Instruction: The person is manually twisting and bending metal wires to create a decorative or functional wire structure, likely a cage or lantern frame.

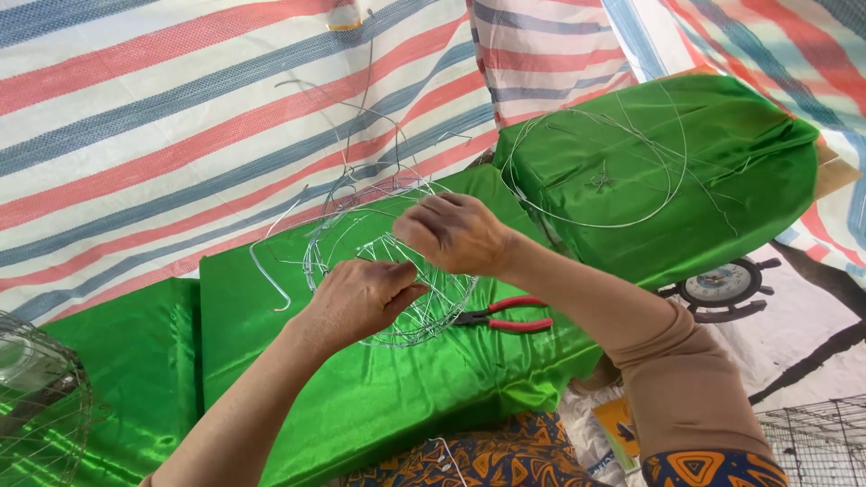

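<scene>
Left hand: the left hand (pixel 356 298) is pinching the near rim of a rounded wire frame (pixel 397 280), fingers curled tight around a strand at about 7 o'clock on the frame.
Right hand: the right hand (pixel 456 233) is reaching over the top of the frame from 2 o'clock, fingers clenched on its upper wires; exactly which strand it is gripping is hidden under the knuckles.
Wire frame: it is sitting on a green satin-covered block (pixel 361 388) near the middle of the view, half lifted between both hands, with loose wire ends (pixel 356 117) sticking up toward 12 o'clock and a hooked end (pixel 271 271) trailing out at 9 o'clock.
Pliers: red-handled pliers (pixel 505 317) are lying on the green cloth at 3 o'clock of the frame, just beside it, untouched.
Other wire: a large wire hoop (pixel 595 162) is resting on a second green-covered block (pixel 667 171) at 1 o'clock, well apart.
Step in hand: judging by the grips, the hands are bending or twisting strands to shape the frame by hand.
Next move: it is probably calling for one hand holding the frame steady while the other tightens a joint; the pliers are lying within the right hand's reach for that.
</scene>
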